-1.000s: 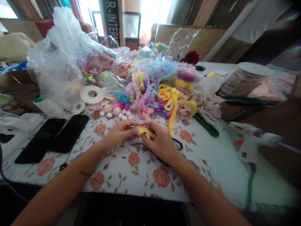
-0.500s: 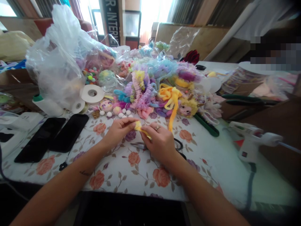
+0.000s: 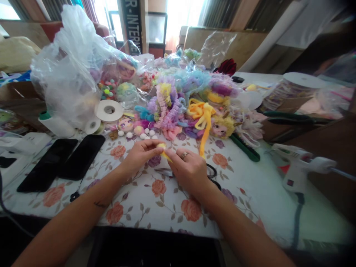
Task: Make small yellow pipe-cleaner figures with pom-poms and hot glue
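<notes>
A small soft yellow piece, perhaps fuzzy yarn (image 3: 162,146), is pinched between my two hands above the flowered tablecloth. My left hand (image 3: 141,154) grips its far left end with thumb and fingertips. Curled over its near end are the fingers of my right hand (image 3: 189,167), which wears a ring. Most of the piece is hidden by my fingers. Under the right hand lie scissors (image 3: 212,170), partly covered, their blades pointing left. Just beyond, a thick yellow strand (image 3: 204,129) trails down from a looped bundle.
Behind my hands spreads a heap of pastel ruffles (image 3: 167,107), with a doll head (image 3: 220,128) and white beads (image 3: 129,135). Two black phones (image 3: 82,157) and tape rolls (image 3: 109,110) are left. A green-handled tool (image 3: 246,147) and a glue gun (image 3: 294,163) are right.
My right hand has turned slightly and its fingers have closed further over the yellow piece, so less of it shows. The left hand has hardly moved.
</notes>
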Demonstrator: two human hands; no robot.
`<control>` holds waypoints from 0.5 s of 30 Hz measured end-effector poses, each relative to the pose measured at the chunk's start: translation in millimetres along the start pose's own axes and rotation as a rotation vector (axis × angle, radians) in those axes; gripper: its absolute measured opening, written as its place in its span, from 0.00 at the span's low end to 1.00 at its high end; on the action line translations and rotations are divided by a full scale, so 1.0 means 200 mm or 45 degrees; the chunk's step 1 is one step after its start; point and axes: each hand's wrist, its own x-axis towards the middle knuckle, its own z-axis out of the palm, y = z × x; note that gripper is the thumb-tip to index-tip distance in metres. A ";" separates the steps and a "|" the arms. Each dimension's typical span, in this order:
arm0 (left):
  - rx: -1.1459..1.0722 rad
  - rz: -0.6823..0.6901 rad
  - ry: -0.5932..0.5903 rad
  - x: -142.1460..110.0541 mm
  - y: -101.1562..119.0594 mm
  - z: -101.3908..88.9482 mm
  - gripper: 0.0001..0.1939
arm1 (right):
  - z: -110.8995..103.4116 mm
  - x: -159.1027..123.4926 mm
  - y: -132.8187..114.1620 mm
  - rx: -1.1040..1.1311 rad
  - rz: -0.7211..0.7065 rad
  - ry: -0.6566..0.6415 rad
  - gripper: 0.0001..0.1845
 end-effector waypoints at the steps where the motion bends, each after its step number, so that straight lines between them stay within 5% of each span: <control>1: 0.016 0.014 -0.009 0.00 0.00 0.00 0.18 | 0.00 0.00 0.00 0.009 -0.002 0.011 0.13; 15: 0.120 0.105 -0.043 0.00 0.02 0.00 0.18 | -0.02 0.02 0.00 -0.027 -0.137 0.004 0.07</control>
